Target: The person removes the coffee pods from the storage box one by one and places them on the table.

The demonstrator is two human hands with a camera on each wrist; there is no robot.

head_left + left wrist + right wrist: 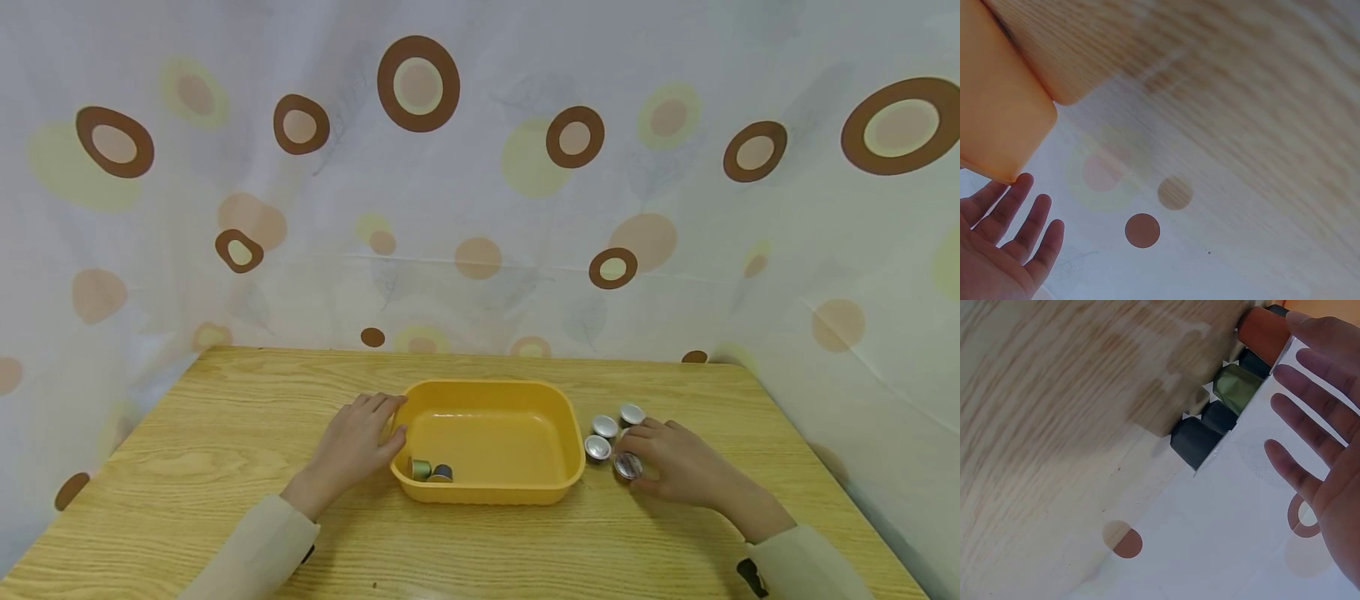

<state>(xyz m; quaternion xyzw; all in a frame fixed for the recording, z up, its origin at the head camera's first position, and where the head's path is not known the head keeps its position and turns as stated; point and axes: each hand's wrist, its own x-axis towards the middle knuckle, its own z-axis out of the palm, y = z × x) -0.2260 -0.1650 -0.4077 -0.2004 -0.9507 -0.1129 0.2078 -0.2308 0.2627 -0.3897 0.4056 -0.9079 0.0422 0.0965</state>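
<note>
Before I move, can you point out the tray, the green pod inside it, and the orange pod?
Tray (495, 494): head view, on its front wall.
Green pod (423, 469): head view, on its green side.
Orange pod (1262, 334): right wrist view, on its side.

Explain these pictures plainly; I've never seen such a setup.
There is no machine here, only a person working bare-handed. The widest picture comes from a camera worn on the head; the other two come from one on each wrist. On the wooden table stands a yellow tray with two small capsules inside, and more silver-topped capsules sit to its right. The left hand touches the tray's left side. The right hand is at the silver-topped group, by an orange capsule; whether it grips it is unclear.
</note>
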